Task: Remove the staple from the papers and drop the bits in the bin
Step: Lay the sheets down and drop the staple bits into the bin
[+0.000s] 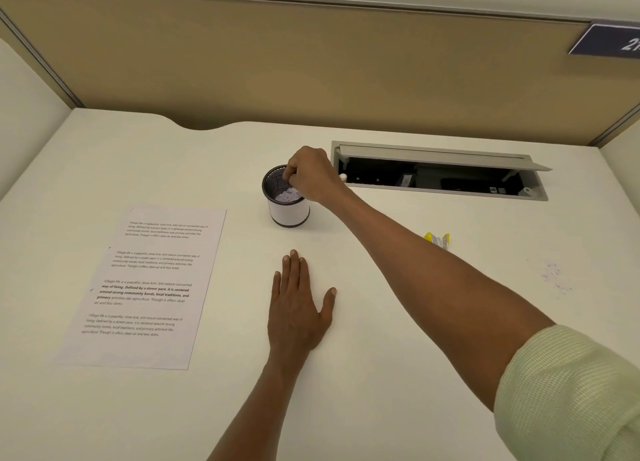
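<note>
The printed papers (145,287) lie flat on the left of the white desk (381,322). A small black mesh bin (286,204) with a white band stands at the desk's middle, with crumpled pale paper inside. My right hand (311,176) hovers over the bin's rim, its fingertips pinched together above the opening; anything between them is too small to see. My left hand (298,304) rests flat on the desk in front of the bin, fingers spread, holding nothing. A yellow staple remover (438,239) lies to the right, partly hidden behind my right forearm.
An open cable hatch (440,173) is sunk into the desk behind and right of the bin. A tan partition wall (311,62) closes the back. Faint purple specks (552,273) mark the desk at the right.
</note>
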